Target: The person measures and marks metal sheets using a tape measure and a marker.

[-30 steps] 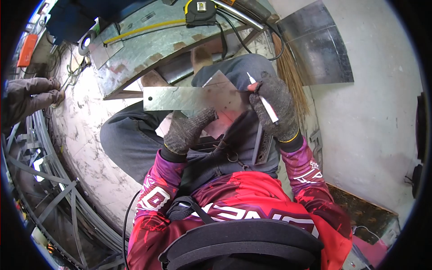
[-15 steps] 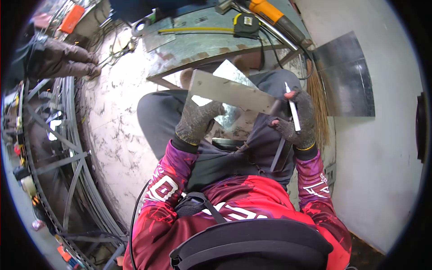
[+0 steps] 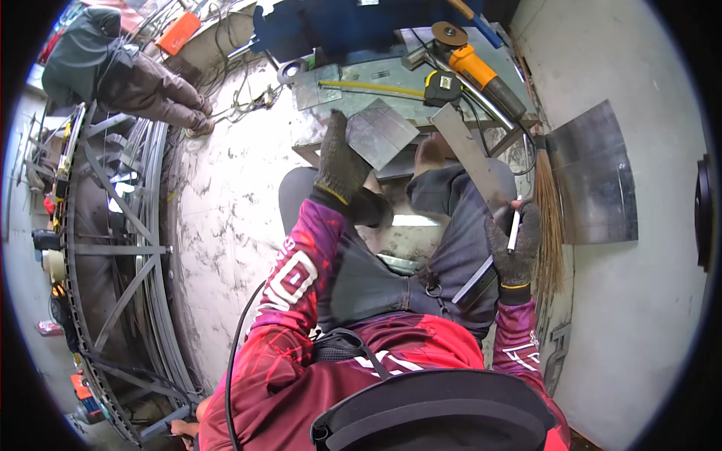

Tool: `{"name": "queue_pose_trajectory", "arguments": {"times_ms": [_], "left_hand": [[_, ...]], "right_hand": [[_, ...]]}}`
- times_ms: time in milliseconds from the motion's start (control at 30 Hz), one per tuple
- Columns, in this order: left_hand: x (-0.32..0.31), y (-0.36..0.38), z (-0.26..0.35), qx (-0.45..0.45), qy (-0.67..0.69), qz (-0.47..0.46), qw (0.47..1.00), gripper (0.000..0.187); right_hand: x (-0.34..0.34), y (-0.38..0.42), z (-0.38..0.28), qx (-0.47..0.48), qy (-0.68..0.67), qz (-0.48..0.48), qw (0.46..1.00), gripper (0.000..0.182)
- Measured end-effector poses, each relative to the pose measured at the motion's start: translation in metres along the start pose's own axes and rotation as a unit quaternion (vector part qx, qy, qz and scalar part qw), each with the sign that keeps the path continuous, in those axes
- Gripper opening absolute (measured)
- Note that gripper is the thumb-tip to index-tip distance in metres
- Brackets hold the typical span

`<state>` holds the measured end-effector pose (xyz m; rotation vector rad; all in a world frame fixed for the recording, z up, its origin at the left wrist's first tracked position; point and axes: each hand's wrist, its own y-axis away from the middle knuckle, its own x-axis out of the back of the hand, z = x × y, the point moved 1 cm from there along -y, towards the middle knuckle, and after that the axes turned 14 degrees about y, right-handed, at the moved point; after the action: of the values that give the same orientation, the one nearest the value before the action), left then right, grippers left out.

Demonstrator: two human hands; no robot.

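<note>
My left hand, in a dark grey glove, is at the left edge of a square sheet-metal plate and grips it. The plate lies over the front edge of the low bench; the thumb is hidden. My right hand, in a matching glove with bare fingertips, holds a white marker upright. The same hand grips a steel try square, its flat blade pointing up and away over my knee. A dark bar, apparently its stock, shows beside the palm.
On the bench are a tape measure with yellow blade drawn out and an orange angle grinder. A broom and metal sheet lean at the right wall. Steel bars and another person are at left.
The try square has swung away from the plate to the right with my right hand. My left hand has moved forward with the plate to the bench edge. The view has shifted.
</note>
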<state>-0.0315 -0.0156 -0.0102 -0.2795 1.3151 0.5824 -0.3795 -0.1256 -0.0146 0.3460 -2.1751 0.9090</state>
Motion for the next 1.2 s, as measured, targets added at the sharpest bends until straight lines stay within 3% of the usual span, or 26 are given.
{"name": "queue_pose_trajectory", "arguments": {"times_ms": [67, 200, 267, 300, 333, 400, 433, 467, 533, 600, 633, 667, 700, 733, 800, 833, 900, 1000, 1033, 1067, 1133, 1167, 1200], "left_hand": [[0.02, -0.033, 0.004, 0.006, -0.047, 0.082, 0.996, 0.053], [0.034, -0.078, 0.019, 0.007, -0.153, 0.173, 0.973, 0.052], [0.031, -0.088, 0.027, -0.008, -0.327, 0.224, 0.918, 0.055], [0.029, -0.094, 0.035, -0.036, -0.428, 0.154, 0.89, 0.068], [0.032, -0.092, 0.038, -0.032, -0.425, 0.158, 0.891, 0.068], [-0.01, -0.067, 0.046, -0.131, -0.69, 0.188, 0.686, 0.083], [0.004, -0.064, 0.049, -0.296, -0.765, 0.141, 0.555, 0.093], [-0.002, -0.044, 0.05, -0.417, -0.748, 0.068, 0.512, 0.079], [-0.016, -0.007, 0.042, -0.432, -0.694, 0.056, 0.573, 0.061], [0.028, 0.031, 0.006, -0.222, -0.738, -0.044, 0.635, 0.041], [0.072, 0.038, -0.031, -0.245, -0.908, -0.211, 0.265, 0.038], [0.043, 0.062, -0.064, 0.096, -0.855, -0.103, 0.498, 0.031], [0.102, 0.079, -0.11, 0.155, -0.793, -0.167, 0.565, 0.028], [0.128, 0.099, -0.138, 0.216, -0.788, -0.3, 0.492, 0.034], [0.145, 0.117, -0.16, 0.326, -0.685, -0.32, 0.568, 0.046], [0.151, 0.119, -0.164, 0.331, -0.687, -0.321, 0.561, 0.046], [0.146, 0.113, -0.159, 0.374, -0.635, -0.274, 0.618, 0.055], [0.109, 0.113, -0.157, 0.427, -0.679, -0.208, 0.56, 0.055], [0.159, 0.114, -0.169, 0.306, -0.723, -0.297, 0.544, 0.054], [0.149, 0.111, -0.168, 0.305, -0.725, -0.301, 0.539, 0.054], [0.123, 0.109, -0.161, 0.351, -0.807, -0.29, 0.376, 0.057], [0.128, 0.106, -0.163, 0.339, -0.82, -0.311, 0.341, 0.058], [0.143, 0.107, -0.167, 0.339, -0.82, -0.311, 0.34, 0.058]], "right_hand": [[0.0, 0.002, 0.002, -0.01, -0.005, -0.005, 1.0, 0.05], [0.002, 0.001, 0.0, -0.025, 0.012, -0.028, 0.999, 0.05], [0.002, 0.002, -0.001, -0.013, 0.004, -0.024, 1.0, 0.051], [0.002, 0.002, -0.001, -0.016, 0.008, -0.029, 0.999, 0.051], [0.003, 0.001, -0.002, -0.021, 0.003, -0.031, 0.999, 0.051], [0.002, 0.0, -0.002, -0.025, -0.002, -0.037, 0.999, 0.052], [0.001, 0.001, 0.0, -0.017, 0.008, -0.032, 0.999, 0.052], [0.001, 0.002, 0.002, -0.01, 0.019, -0.027, 0.999, 0.052], [0.003, 0.001, -0.001, -0.023, 0.021, -0.029, 0.999, 0.052], [0.003, 0.003, -0.004, -0.027, 0.016, -0.04, 0.999, 0.052], [0.002, 0.002, -0.003, -0.019, 0.014, -0.035, 0.999, 0.052], [0.001, 0.001, -0.003, -0.013, 0.011, -0.029, 0.999, 0.052], [0.003, -0.001, -0.007, -0.009, 0.01, -0.028, 1.0, 0.052], [0.007, -0.006, -0.014, -0.004, 0.017, -0.041, 0.999, 0.052], [0.01, -0.005, -0.014, -0.007, 0.024, -0.05, 0.998, 0.052], [0.007, -0.003, -0.008, 0.01, 0.021, -0.043, 0.999, 0.052], [0.004, -0.004, -0.007, 0.021, -0.001, -0.027, 0.999, 0.052], [0.005, -0.007, -0.01, 0.029, -0.006, -0.004, 1.0, 0.052], [0.005, -0.006, -0.01, 0.023, -0.022, -0.002, 0.999, 0.051], [0.004, -0.007, -0.008, 0.021, -0.022, 0.005, 1.0, 0.051], [0.004, -0.004, -0.007, 0.049, -0.003, 0.014, 0.999, 0.051], [0.004, -0.004, -0.006, 0.045, -0.007, 0.008, 0.999, 0.051], [0.004, -0.005, -0.004, 0.045, -0.007, 0.01, 0.999, 0.051]]}}
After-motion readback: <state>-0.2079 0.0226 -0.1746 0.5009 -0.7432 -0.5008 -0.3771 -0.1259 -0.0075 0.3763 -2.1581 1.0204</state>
